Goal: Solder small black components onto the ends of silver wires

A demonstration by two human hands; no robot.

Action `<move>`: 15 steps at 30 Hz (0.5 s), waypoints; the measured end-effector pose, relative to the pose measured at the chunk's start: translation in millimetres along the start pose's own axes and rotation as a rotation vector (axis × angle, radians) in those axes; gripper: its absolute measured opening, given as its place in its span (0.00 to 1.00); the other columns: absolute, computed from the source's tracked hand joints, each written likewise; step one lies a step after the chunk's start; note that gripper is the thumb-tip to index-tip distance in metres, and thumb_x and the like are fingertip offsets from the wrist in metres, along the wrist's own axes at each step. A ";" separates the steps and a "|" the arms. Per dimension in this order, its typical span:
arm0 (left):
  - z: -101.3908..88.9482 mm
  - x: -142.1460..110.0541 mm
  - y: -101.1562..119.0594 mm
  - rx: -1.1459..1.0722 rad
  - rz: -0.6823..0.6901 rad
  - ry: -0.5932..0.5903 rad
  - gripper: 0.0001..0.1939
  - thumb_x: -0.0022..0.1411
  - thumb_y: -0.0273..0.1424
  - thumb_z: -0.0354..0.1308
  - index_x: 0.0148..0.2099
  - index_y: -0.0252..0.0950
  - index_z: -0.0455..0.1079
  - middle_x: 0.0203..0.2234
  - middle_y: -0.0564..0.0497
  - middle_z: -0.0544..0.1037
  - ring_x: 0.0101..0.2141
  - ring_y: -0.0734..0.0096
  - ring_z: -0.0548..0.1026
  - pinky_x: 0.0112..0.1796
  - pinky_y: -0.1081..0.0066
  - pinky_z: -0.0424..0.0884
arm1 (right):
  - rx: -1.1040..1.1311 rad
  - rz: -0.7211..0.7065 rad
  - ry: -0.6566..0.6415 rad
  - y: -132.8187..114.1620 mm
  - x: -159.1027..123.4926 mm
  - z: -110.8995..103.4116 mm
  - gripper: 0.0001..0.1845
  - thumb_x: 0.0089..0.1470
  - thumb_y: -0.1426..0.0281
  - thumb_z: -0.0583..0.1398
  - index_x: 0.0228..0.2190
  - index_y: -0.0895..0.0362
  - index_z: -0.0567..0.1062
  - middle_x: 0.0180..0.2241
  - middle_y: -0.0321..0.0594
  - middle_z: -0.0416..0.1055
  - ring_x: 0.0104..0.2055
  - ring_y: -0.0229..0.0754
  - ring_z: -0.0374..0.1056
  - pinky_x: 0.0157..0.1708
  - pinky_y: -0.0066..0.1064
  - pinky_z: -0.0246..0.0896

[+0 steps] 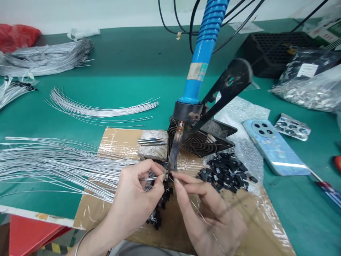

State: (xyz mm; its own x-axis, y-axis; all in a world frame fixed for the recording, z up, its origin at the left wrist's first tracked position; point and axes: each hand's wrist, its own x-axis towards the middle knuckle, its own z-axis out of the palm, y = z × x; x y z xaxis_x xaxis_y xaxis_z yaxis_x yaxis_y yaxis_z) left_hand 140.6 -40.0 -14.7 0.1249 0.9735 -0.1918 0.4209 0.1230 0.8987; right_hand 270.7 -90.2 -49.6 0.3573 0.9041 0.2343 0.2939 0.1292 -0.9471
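A blue-handled soldering iron (209,39) hangs clamped in a black metal bracket (231,83), its tip pointing down between my hands. My left hand (135,199) is closed in a pinch on a thin white wire (146,179) just left of the tip. Running between the thumb and fingers of my right hand (207,209) is a thin solder wire (197,208), its upper end close to the tip. A tiny dark part (169,175) sits at the fingertips, mostly hidden. Beneath my hands lie several black connectors (156,218) at the wire ends.
Loose white wires (58,167) spread over the left side and onto the cardboard (117,138). Behind the iron stands a black fan (205,140). To the right are a heap of black connectors (226,172), a phone (277,149) and plastic bags (314,89).
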 end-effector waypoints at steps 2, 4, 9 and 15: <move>-0.6 -1.5 -0.8 0.011 -0.003 -0.008 0.06 0.58 0.26 0.55 0.28 0.35 0.70 0.27 0.51 0.78 0.22 0.76 0.64 0.21 0.74 0.54 | 0.009 0.011 -0.012 1.5 -0.1 -1.2 0.07 0.54 0.74 0.66 0.27 0.52 0.75 0.38 0.36 0.82 0.38 0.40 0.80 0.41 0.26 0.73; -1.2 -3.0 -1.8 0.022 -0.006 -0.016 0.06 0.58 0.25 0.55 0.28 0.35 0.70 0.27 0.52 0.77 0.20 0.78 0.58 0.20 0.74 0.52 | 0.025 0.012 -0.030 4.0 0.3 -3.5 0.07 0.54 0.74 0.66 0.27 0.52 0.74 0.38 0.36 0.82 0.38 0.40 0.80 0.39 0.25 0.73; -2.3 -5.1 -6.0 0.022 -0.030 -0.026 0.06 0.59 0.26 0.56 0.29 0.35 0.70 0.27 0.52 0.77 0.20 0.78 0.57 0.21 0.75 0.53 | 0.000 0.005 -0.042 10.8 2.1 -11.5 0.07 0.55 0.73 0.65 0.27 0.53 0.74 0.38 0.37 0.82 0.40 0.41 0.79 0.42 0.27 0.73; -5.2 -7.8 -11.4 0.118 -0.005 -0.042 0.07 0.62 0.27 0.55 0.31 0.36 0.70 0.27 0.53 0.77 0.19 0.77 0.55 0.20 0.73 0.51 | -0.025 0.063 -0.048 10.5 1.3 -11.0 0.06 0.58 0.70 0.64 0.29 0.53 0.73 0.37 0.39 0.81 0.40 0.40 0.78 0.43 0.28 0.72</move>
State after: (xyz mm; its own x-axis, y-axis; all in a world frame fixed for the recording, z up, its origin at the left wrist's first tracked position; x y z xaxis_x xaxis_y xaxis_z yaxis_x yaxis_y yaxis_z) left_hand 130.1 -48.0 -21.4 0.1586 0.9638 -0.2144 0.5242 0.1018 0.8455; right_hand 284.0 -92.2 -56.8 0.3328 0.9288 0.1632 0.2942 0.0621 -0.9537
